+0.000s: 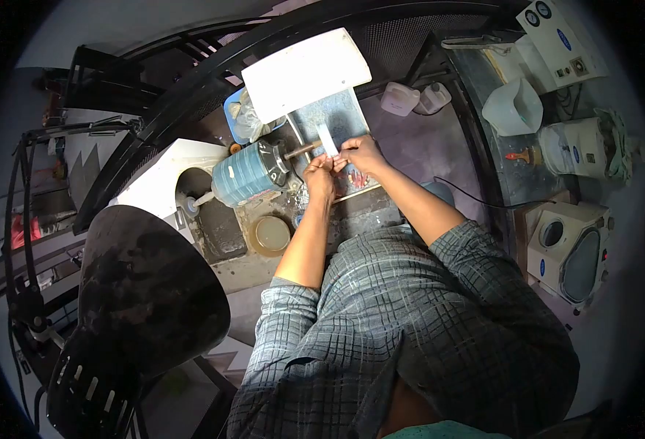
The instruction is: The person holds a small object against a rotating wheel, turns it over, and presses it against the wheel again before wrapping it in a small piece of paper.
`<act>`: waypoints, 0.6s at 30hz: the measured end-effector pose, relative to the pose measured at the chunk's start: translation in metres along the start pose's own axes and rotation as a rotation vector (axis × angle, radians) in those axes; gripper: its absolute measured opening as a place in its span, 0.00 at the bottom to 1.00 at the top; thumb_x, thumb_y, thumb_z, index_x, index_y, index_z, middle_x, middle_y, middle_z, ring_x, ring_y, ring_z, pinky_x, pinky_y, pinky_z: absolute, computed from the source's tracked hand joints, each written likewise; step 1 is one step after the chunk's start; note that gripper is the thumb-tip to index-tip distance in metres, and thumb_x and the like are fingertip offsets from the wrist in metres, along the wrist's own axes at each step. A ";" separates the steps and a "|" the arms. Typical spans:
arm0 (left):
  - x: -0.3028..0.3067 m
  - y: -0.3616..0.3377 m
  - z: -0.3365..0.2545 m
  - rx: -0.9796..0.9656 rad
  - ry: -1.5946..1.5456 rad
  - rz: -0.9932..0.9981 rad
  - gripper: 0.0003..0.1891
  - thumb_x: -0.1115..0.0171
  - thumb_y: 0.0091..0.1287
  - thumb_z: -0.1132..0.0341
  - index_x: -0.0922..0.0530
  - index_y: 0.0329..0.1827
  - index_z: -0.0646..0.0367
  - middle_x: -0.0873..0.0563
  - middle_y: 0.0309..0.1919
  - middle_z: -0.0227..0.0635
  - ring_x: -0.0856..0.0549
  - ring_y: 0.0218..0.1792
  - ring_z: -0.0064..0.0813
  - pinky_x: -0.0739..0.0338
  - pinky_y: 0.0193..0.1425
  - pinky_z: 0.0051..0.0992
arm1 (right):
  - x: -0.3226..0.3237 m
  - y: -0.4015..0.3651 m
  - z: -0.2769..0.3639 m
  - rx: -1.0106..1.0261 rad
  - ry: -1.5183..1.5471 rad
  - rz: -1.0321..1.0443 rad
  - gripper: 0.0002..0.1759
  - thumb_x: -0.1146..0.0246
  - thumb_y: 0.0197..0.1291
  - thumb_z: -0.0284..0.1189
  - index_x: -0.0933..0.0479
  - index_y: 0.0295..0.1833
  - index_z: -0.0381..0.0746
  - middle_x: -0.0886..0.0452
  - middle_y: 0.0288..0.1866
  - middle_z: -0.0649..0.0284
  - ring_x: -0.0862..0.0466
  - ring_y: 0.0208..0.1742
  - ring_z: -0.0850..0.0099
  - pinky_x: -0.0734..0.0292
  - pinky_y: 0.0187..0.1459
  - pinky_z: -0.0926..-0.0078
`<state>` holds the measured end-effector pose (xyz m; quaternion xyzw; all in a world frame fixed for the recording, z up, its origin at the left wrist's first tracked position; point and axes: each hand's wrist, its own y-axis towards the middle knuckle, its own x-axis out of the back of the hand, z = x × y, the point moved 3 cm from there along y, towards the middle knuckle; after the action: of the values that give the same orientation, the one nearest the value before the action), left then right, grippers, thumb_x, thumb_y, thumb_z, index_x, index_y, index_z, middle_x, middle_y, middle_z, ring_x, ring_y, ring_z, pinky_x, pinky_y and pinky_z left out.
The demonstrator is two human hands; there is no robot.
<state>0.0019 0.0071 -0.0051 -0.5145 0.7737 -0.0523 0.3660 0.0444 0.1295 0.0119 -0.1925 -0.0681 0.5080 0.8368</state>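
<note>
Both hands at the wheel's near edge

From my remote post, head view: left hand (318, 176) and right hand (364, 154) meet at the near end of a white wheel (327, 139). Fingers of both are bent inward, tips close together. I cannot tell whether they grip something small or only touch the wheel. The wheel sits on a shaft (302, 150) from a blue ribbed motor (246, 175), over a tray (321, 111); I'd judge the tray is there to catch what falls. Hands meeting low probably steady each other. Reddish bits (356, 178) lie in the tray by the right hand.

Around: a white panel (308, 73) covers the tray's far end and looks to limit reach there. The motor blocks the left side. A bowl (253, 241) of cloudy liquid sits nearer the body. A black lamp shade (154, 282) looms in the left foreground, hiding part of the floor. Two jugs (400, 99) stand right of the tray, apart from the hands.
</note>
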 end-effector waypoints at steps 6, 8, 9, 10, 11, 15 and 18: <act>0.001 -0.003 -0.005 0.006 0.033 -0.011 0.06 0.52 0.64 0.78 0.27 0.38 0.72 0.19 0.32 0.44 0.18 0.31 0.33 0.19 0.38 0.28 | -0.003 -0.013 0.007 -0.087 0.059 -0.014 0.05 0.37 0.48 0.20 0.23 0.32 0.28 0.20 0.26 0.61 0.22 0.26 0.79 0.26 0.31 0.83; 0.001 -0.002 -0.004 0.006 0.039 -0.040 0.06 0.52 0.65 0.77 0.26 0.37 0.72 0.19 0.31 0.43 0.18 0.28 0.31 0.19 0.36 0.27 | -0.006 -0.011 0.002 -0.093 0.082 -0.011 0.05 0.37 0.48 0.21 0.22 0.31 0.29 0.20 0.25 0.62 0.23 0.25 0.79 0.27 0.29 0.83; 0.001 -0.002 -0.006 0.007 0.041 -0.035 0.06 0.52 0.65 0.77 0.26 0.37 0.72 0.19 0.31 0.43 0.18 0.28 0.31 0.19 0.36 0.27 | -0.007 -0.009 0.001 -0.095 0.106 -0.010 0.05 0.37 0.49 0.21 0.22 0.31 0.30 0.21 0.24 0.62 0.23 0.24 0.79 0.28 0.27 0.83; 0.002 -0.004 -0.011 -0.039 0.153 -0.006 0.06 0.52 0.65 0.77 0.26 0.37 0.72 0.19 0.30 0.42 0.18 0.27 0.31 0.20 0.36 0.27 | -0.010 -0.022 0.023 -0.128 -0.002 -0.035 0.01 0.39 0.48 0.17 0.23 0.28 0.29 0.20 0.25 0.60 0.21 0.25 0.77 0.26 0.28 0.82; 0.002 -0.006 -0.016 -0.084 0.266 0.022 0.06 0.52 0.65 0.77 0.26 0.37 0.71 0.19 0.29 0.42 0.19 0.26 0.30 0.20 0.35 0.27 | -0.013 -0.025 0.021 -0.127 0.004 -0.040 0.01 0.39 0.48 0.17 0.23 0.28 0.29 0.20 0.25 0.60 0.21 0.25 0.77 0.26 0.28 0.82; 0.001 -0.017 -0.030 -0.206 0.530 0.026 0.07 0.52 0.65 0.78 0.25 0.36 0.70 0.19 0.27 0.39 0.19 0.25 0.25 0.22 0.32 0.24 | -0.020 -0.027 -0.006 -0.091 0.144 -0.056 0.03 0.39 0.48 0.17 0.22 0.31 0.29 0.20 0.26 0.61 0.23 0.24 0.79 0.29 0.26 0.84; -0.003 -0.013 -0.032 -0.211 0.504 0.066 0.07 0.53 0.65 0.76 0.25 0.35 0.70 0.19 0.26 0.38 0.20 0.24 0.24 0.24 0.29 0.22 | -0.025 -0.021 -0.020 -0.068 0.396 -0.079 0.03 0.37 0.48 0.19 0.21 0.32 0.32 0.19 0.27 0.62 0.23 0.25 0.79 0.29 0.27 0.83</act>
<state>-0.0072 -0.0057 0.0254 -0.4949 0.8579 -0.0858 0.1081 0.0562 0.0942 0.0033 -0.3139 0.0734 0.4244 0.8461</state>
